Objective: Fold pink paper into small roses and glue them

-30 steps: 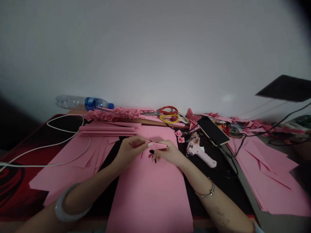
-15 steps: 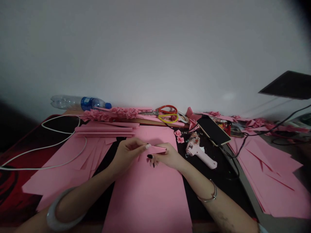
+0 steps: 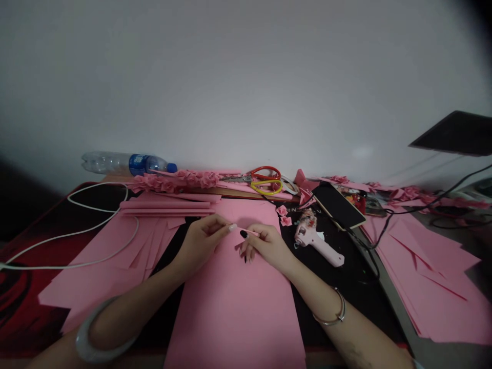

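Between my two hands is a small piece of pink paper [image 3: 246, 231], seen almost edge-on as a thin strip. My left hand [image 3: 203, 241] pinches its left end between thumb and fingertips. At the other end, my right hand [image 3: 265, 243] grips it with thumb and forefinger, the lower fingers curled below. Both hands hover over a long pink paper sheet [image 3: 238, 307] that lies on the black mat. Just to the right of my right hand are two small pink paper flowers [image 3: 283, 218] and a pale pink glue gun [image 3: 319, 241].
Scissors [image 3: 265, 179] with red and yellow handles lie at the back among paper flowers [image 3: 192, 178]. A plastic bottle [image 3: 126, 163] rests behind. Pink sheets [image 3: 111, 256] and a white cable [image 3: 69, 233] occupy the left; a phone [image 3: 340, 205] and more sheets [image 3: 434, 287] the right.
The pink paper piece has turned from showing a folded, wider face to a thin edge. My right thumb has moved up and inward along it; my left hand has barely moved.
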{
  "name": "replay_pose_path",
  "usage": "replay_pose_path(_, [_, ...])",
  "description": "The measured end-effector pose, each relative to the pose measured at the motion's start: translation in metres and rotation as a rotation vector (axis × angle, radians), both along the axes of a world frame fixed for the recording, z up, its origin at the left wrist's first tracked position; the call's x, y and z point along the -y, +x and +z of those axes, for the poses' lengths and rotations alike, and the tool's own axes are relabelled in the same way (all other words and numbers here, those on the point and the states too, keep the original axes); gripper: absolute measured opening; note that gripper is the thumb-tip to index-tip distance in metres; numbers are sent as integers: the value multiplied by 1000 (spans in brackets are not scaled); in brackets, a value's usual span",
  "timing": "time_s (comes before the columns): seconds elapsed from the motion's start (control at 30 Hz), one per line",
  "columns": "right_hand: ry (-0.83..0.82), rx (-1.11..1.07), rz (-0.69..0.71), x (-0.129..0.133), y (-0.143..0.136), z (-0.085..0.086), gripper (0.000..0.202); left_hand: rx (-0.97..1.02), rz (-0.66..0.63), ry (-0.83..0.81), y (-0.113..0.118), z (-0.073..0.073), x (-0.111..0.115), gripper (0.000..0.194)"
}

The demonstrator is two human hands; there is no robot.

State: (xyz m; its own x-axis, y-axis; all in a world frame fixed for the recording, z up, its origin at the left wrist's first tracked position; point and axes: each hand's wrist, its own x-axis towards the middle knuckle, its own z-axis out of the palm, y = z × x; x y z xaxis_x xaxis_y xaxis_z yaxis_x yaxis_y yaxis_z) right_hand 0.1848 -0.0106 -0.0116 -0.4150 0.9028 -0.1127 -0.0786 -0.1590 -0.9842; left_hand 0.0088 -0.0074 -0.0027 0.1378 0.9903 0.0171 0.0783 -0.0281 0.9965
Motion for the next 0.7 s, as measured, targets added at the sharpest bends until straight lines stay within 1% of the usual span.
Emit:
replay_pose_path(0.07, [2,-21,-37,-1,-1,-2,32,2,-53,-18,1,1,-1,15])
replay_pose_path(0.13, [12,-41,-69,-1,-1,-3,29,11,-146,-41,2,3,-2,15])
replay_pose_path(0.2, [21,-46,-77,-1,0,-3,27,-15,-242,-70,4,4,-1,15])
replay_pose_path(0.27, [23,-43,-71,-1,0,-3,28,-63,-293,-93,4,5,0,18])
replay_pose_path(0.37, [20,-28,-63,1,-1,-3,29,-122,-292,-102,3,6,1,19])
replay_pose_path(0.53, [29,2,-56,1,-1,-5,30,-199,-262,-71,2,6,0,22])
replay_pose_path(0.63, [40,23,-43,1,0,-5,30,-223,-244,-41,1,4,-1,25])
replay_pose_path(0.7, [59,46,-44,1,0,-5,30,-221,-255,-38,0,4,-1,25])
